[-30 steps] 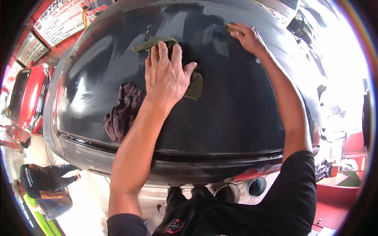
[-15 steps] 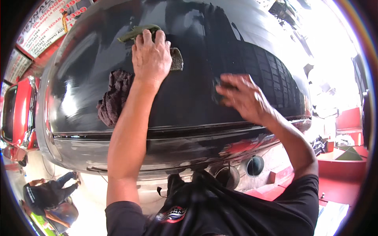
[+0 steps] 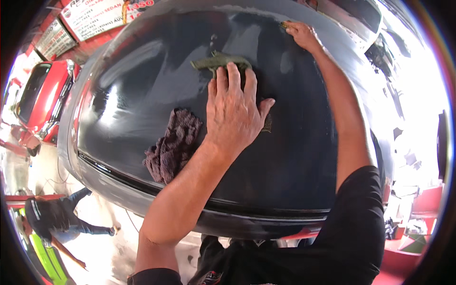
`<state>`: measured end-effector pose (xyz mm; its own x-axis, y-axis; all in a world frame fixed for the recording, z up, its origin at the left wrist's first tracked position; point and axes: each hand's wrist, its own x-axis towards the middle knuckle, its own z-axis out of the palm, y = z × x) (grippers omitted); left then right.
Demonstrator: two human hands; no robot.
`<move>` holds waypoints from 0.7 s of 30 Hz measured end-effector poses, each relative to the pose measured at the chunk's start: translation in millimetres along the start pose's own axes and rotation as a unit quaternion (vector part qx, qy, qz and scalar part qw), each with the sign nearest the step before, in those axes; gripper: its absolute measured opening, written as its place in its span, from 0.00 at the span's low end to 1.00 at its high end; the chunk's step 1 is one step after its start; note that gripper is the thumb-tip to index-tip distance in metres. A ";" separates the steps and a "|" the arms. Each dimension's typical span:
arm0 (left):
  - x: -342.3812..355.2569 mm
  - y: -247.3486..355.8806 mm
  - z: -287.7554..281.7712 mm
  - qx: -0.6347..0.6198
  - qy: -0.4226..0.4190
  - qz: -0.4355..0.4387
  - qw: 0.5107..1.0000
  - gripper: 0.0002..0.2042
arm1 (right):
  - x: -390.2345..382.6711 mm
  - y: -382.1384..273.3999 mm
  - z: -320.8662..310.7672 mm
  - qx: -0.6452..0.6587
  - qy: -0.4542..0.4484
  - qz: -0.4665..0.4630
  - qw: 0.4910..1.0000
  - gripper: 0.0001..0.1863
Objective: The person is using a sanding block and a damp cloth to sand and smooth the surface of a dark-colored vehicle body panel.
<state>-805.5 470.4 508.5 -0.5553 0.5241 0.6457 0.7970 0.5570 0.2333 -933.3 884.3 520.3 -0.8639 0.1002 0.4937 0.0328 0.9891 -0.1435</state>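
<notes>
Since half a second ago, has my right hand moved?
Yes, your right hand moved away from you, toward the far edge of the car roof.

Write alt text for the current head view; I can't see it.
A person's left hand rests on a dark car panel, its fingers at a crumpled green cloth, while the right hand reaches to the far right, holding a small yellowish item. A purple-brown towel lies beside the left forearm; a red car stands at left.
</notes>
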 end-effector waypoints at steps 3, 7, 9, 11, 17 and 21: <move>1.2 -2.3 1.8 -0.012 0.002 -0.012 1.000 0.26 | -13.5 1.2 5.4 -0.077 0.026 0.018 0.997 0.20; -0.5 -15.4 7.1 0.022 -0.017 -0.023 0.999 0.21 | -92.3 -66.6 -18.7 0.012 -0.029 -0.042 0.999 0.19; -0.8 -24.3 2.8 0.036 -0.015 -0.026 0.999 0.20 | -168.6 -138.2 -58.8 0.036 -0.044 -0.103 0.993 0.20; 2.5 -18.0 4.3 0.028 -0.006 -0.026 0.999 0.20 | -234.6 -197.9 -123.6 0.050 -0.112 -0.121 0.985 0.22; 1.7 -13.4 10.4 0.033 -0.014 -0.037 0.999 0.21 | -204.6 -173.7 -91.7 0.033 -0.073 -0.151 0.985 0.22; -0.9 -15.7 -1.1 0.026 -0.018 -0.032 0.999 0.21 | -68.4 -101.8 -12.5 0.022 0.012 -0.113 0.993 0.20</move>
<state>-817.3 460.5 505.1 -0.6139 0.5090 0.6033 0.7466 0.6225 0.2345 -871.2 778.1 511.8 -0.8341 -0.1202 0.5384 -0.1829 0.9810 -0.0643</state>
